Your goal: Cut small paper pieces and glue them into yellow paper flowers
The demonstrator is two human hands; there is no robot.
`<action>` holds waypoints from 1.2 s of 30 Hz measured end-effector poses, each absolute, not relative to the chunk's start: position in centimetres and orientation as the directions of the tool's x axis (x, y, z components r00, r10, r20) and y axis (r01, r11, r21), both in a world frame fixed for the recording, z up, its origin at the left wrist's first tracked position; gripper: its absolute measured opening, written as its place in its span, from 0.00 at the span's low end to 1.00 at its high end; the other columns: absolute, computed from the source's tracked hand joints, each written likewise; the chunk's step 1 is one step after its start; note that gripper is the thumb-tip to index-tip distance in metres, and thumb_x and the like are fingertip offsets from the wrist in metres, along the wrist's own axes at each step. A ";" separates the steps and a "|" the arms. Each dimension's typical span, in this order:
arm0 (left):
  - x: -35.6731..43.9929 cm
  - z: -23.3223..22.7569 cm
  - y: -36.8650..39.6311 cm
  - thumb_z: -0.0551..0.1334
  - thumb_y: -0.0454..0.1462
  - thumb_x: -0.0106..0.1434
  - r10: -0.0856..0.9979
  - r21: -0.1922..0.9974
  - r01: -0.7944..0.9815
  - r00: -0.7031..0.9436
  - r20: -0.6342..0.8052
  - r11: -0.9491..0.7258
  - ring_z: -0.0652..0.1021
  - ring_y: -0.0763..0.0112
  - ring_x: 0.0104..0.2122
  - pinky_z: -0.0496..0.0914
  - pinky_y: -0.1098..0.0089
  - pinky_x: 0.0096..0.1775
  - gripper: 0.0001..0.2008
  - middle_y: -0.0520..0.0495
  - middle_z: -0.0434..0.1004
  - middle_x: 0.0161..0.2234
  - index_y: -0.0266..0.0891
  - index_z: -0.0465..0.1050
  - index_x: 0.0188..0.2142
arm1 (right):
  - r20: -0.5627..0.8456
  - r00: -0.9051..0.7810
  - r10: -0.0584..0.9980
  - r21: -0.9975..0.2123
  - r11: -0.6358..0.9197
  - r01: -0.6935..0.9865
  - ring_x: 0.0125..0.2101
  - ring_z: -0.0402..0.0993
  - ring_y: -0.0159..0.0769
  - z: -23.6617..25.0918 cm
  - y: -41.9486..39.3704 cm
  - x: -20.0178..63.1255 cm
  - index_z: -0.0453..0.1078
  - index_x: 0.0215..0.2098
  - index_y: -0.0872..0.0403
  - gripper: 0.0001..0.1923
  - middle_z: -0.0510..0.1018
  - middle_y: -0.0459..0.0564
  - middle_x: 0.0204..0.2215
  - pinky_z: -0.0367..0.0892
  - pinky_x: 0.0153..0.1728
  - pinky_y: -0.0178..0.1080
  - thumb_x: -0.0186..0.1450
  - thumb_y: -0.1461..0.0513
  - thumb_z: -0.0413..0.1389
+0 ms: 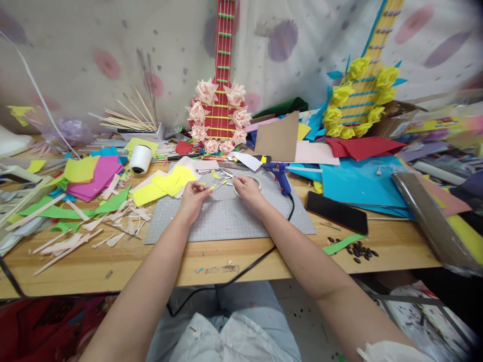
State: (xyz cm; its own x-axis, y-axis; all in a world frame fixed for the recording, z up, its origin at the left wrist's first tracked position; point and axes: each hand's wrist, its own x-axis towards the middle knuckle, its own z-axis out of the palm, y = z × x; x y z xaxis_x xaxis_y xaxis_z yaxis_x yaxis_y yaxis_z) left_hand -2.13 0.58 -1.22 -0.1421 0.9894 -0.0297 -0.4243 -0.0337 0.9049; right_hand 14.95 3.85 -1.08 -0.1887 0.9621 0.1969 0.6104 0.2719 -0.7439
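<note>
Above the grey cutting mat (226, 226), my left hand (194, 198) pinches a thin, pale strip with yellow on it (216, 186). My right hand (249, 191) is closed a short way to the right, its fingers hiding whatever they grip. Behind and under that hand shows the rim of a pale round ring (258, 182). Small silvery metal pieces (226, 175) lie just past the fingertips. Yellow paper pieces (166, 185) rest left of my left hand. A blue glue gun (279, 177) lies to the right of my right hand, its black cord running across the mat.
A red paper guitar with pink flowers (222, 113) and a yellow one (358, 100) stand behind. Paper scraps (113, 221) cover the left side. On the right are a black phone (335, 212), dark beads (358, 250) and blue sheets (362, 181). A white spool (141, 159) stands left.
</note>
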 end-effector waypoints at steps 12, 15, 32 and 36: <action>-2.5 -1.2 0.8 0.66 0.26 0.36 0.989 0.856 -0.515 -0.141 -0.036 -0.042 0.71 0.80 0.27 0.64 0.74 0.39 0.20 0.60 0.63 0.20 0.39 0.58 0.26 | 0.193 -0.099 0.976 -0.289 0.153 0.945 0.43 0.65 0.41 0.0 3.6 18.7 0.67 0.40 0.58 0.14 0.72 0.57 0.40 0.58 0.43 0.39 0.58 0.60 0.51; -2.5 -1.0 0.8 0.66 0.27 0.38 0.992 0.838 -0.544 -0.124 -0.035 -0.039 0.70 0.80 0.25 0.65 0.72 0.39 0.18 0.60 0.62 0.18 0.39 0.57 0.24 | 0.186 -0.141 0.972 -0.238 0.184 0.954 0.44 0.65 0.42 -0.1 3.5 18.1 0.69 0.41 0.58 0.14 0.73 0.57 0.41 0.57 0.44 0.40 0.60 0.60 0.50; -2.9 -0.6 1.0 0.65 0.28 0.45 0.962 0.810 -0.585 -0.240 -0.132 -0.035 0.72 0.80 0.26 0.67 0.76 0.32 0.13 0.52 0.69 0.27 0.36 0.67 0.31 | 0.261 0.046 0.964 -0.647 0.140 0.749 0.41 0.69 0.36 -0.3 4.4 18.6 0.67 0.43 0.54 0.13 0.73 0.53 0.42 0.61 0.41 0.36 0.61 0.59 0.49; -2.9 -0.3 0.8 0.63 0.27 0.48 0.965 0.802 -0.597 -0.209 -0.157 0.001 0.71 0.82 0.23 0.64 0.79 0.26 0.11 0.54 0.67 0.25 0.37 0.65 0.30 | 0.258 0.040 0.965 -0.774 0.182 0.606 0.38 0.70 0.33 -0.8 4.8 19.0 0.64 0.41 0.52 0.12 0.75 0.48 0.38 0.63 0.38 0.35 0.59 0.59 0.51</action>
